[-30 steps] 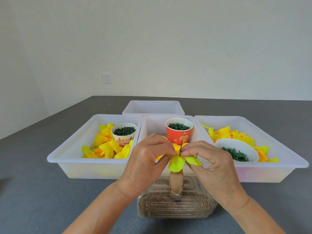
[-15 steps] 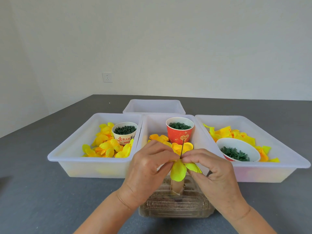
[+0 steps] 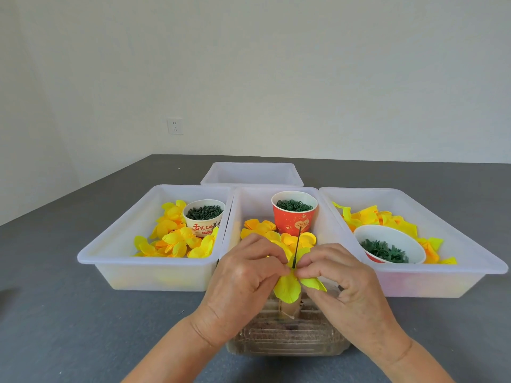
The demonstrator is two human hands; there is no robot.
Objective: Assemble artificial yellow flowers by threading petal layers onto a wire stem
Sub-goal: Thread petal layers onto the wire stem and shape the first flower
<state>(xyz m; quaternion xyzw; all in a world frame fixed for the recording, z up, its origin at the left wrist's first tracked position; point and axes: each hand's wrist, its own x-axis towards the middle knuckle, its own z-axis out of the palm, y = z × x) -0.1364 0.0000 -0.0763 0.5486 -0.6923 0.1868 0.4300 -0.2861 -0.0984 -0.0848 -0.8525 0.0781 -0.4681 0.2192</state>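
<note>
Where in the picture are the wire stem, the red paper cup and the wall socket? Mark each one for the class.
wire stem (image 3: 297,246), head view, on the bare dark shaft above the fingertips.
red paper cup (image 3: 293,223), head view, on its red side wall.
wall socket (image 3: 175,126), head view, on the middle of its white plate.

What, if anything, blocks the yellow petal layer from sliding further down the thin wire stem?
Nothing visible does. Both hands, left and right, pinch the yellow fabric petal layer around the thin dark wire stem; the stem below is hidden by petals and fingers.

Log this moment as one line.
step: threading | left hand: pinching petal layer | right hand: pinching petal layer | wire: upright, through layer
</note>
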